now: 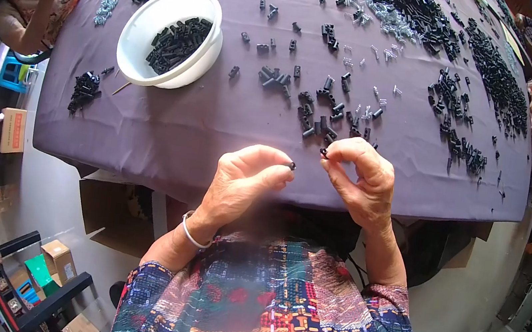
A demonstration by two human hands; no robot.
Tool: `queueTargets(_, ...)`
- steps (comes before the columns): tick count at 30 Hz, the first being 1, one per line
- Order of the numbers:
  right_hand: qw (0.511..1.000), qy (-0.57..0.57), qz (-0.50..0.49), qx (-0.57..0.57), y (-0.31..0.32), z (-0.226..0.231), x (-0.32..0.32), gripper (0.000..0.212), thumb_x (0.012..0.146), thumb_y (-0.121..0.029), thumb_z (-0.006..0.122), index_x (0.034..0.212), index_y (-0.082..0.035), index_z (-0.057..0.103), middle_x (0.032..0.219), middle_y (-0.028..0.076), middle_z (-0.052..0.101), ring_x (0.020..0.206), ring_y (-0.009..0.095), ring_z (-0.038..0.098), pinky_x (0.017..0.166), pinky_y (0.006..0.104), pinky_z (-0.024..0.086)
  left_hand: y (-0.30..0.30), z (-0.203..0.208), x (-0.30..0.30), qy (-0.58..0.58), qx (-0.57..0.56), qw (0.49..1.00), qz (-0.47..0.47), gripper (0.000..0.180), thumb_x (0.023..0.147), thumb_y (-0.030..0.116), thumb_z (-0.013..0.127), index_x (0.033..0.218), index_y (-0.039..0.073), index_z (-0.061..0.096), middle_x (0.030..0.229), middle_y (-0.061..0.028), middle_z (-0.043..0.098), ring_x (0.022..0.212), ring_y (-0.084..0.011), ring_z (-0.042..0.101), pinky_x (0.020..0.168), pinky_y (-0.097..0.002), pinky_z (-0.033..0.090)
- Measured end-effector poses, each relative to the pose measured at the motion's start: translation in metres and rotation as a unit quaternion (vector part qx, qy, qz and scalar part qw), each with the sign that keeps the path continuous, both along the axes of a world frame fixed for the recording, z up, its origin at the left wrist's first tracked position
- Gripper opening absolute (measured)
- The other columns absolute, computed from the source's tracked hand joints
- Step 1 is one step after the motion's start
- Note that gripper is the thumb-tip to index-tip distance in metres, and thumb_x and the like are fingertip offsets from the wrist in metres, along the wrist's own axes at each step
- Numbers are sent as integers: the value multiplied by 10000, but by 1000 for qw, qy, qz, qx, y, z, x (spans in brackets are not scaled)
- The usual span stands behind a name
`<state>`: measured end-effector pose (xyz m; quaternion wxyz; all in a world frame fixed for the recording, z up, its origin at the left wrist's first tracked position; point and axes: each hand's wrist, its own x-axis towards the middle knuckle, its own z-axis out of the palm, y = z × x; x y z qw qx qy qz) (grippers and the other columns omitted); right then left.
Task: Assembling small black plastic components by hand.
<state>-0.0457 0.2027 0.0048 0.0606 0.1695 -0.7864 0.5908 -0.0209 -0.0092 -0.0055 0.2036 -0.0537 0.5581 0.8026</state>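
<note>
My left hand [242,180] is closed in a pinch, and a small black plastic part [292,166] pokes out between thumb and forefinger. Across a short gap, my right hand [365,179] pinches another small black plastic part [324,153] at its fingertips. Both hands are above the near edge of the purple tablecloth [176,134]. Just beyond them lies a loose cluster of black cylindrical plastic parts [319,116]. Small metal springs [376,93] are scattered to the right of that cluster. Fingers hide most of each held part.
A white bowl [209,58] holding many black parts stands at the left. Heaps of black parts [84,90] and springs [392,21] cover much of the far and right table. People sit at both sides; one arm [37,15] shows at left. Below is an open cardboard box [115,213].
</note>
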Motion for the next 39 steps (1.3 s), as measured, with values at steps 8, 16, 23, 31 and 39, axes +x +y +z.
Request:
queueTargets(8, 997, 75, 14, 9, 7, 3, 4, 196, 733, 102, 695, 890, -6, 649, 846, 104, 675, 793, 218, 665, 721, 304, 531, 6, 3, -3, 8, -44, 999, -15, 119, 890, 29, 653, 997, -23, 664, 890, -86, 694, 803, -123, 645, 732, -247, 521)
queueTargets(16, 992, 113, 30, 41, 7, 1, 8, 231, 734, 130, 690, 919, -3, 650, 863, 116, 682, 783, 225, 671, 697, 296, 544, 6, 6, -3, -12, -21, 998, -51, 178, 894, 88, 671, 1044, -6, 669, 910, -34, 688, 841, -80, 616, 766, -233, 511)
queueTargets(23, 978, 175, 65, 95, 7, 9, 13, 246, 713, 132, 695, 931, 22, 664, 881, 152, 680, 781, 251, 678, 682, 319, 553, 7, 8, -1, -11, -33, 997, -65, 187, 906, 93, 656, 1061, -11, 661, 926, -28, 683, 851, -74, 610, 778, -233, 508)
queueTargets(31, 963, 220, 87, 128, 5, 4, 13, 263, 677, 51, 694, 934, 32, 641, 882, 149, 655, 770, 278, 661, 657, 349, 548, 7, 10, 2, -7, -64, 995, -79, 201, 907, 107, 656, 1069, -13, 657, 926, -34, 683, 859, -82, 611, 779, -239, 508)
queueTargets(39, 954, 234, 110, 153, 5, 5, 12, 274, 618, 4, 687, 882, 38, 620, 873, 140, 639, 764, 291, 654, 658, 366, 548, 8, 10, 4, -2, -95, 992, -85, 198, 909, 113, 650, 1057, -19, 655, 908, -28, 678, 847, -76, 599, 770, -237, 498)
